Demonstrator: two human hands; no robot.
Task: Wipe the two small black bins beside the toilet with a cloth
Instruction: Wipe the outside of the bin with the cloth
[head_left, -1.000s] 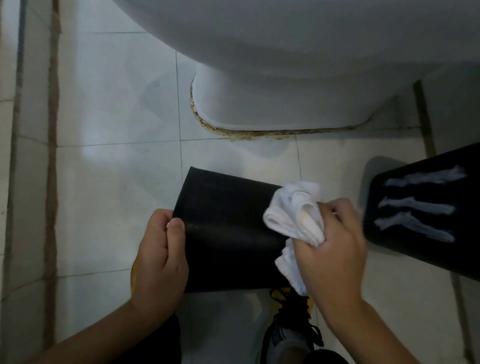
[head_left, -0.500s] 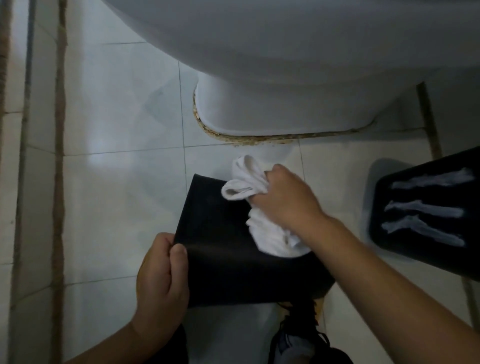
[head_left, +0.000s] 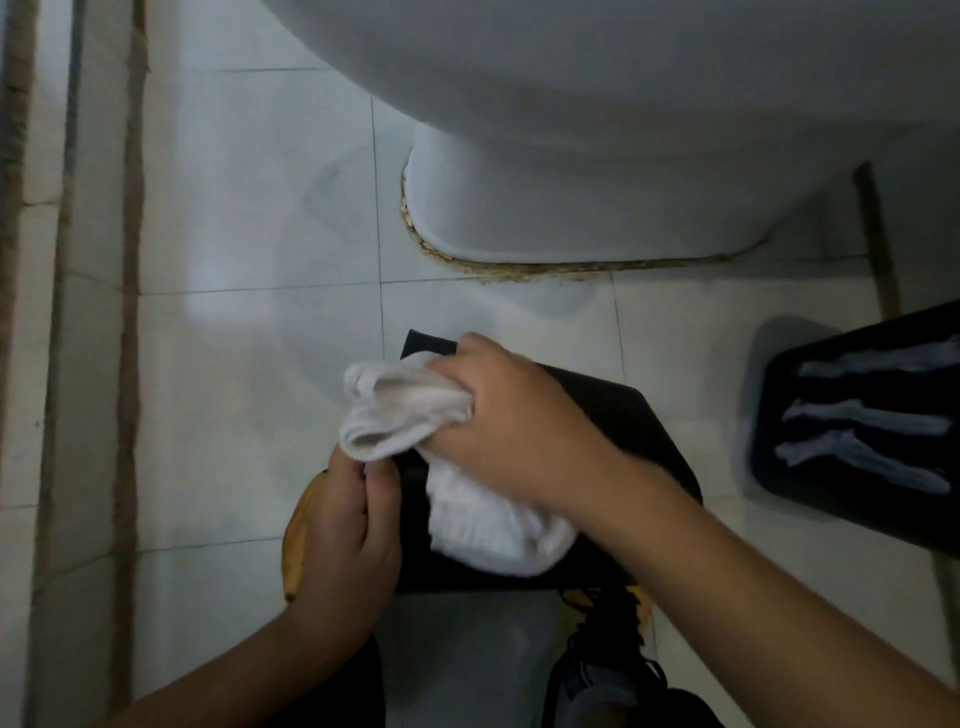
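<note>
A small black bin (head_left: 623, 436) lies on its side in front of me, above the floor tiles. My left hand (head_left: 348, 540) grips its near left edge, thumb on the black wall. My right hand (head_left: 514, 421) clutches a crumpled white cloth (head_left: 410, 415) and presses it on the bin's upper left part. Much of the bin is hidden under the cloth and my right forearm. A second black bin (head_left: 872, 431) lies at the right edge, with three pale streaks on its side.
The white toilet (head_left: 597, 156) fills the top, its base ringed by stained sealant. White floor tiles (head_left: 249, 338) spread to the left, with brown grout strips along the left edge. My dark shoe with yellow trim (head_left: 608, 649) sits under the bin.
My right hand has swept the cloth from the bin's right edge across to its left side, close to my left hand. The left hand keeps its grip on the bin.
</note>
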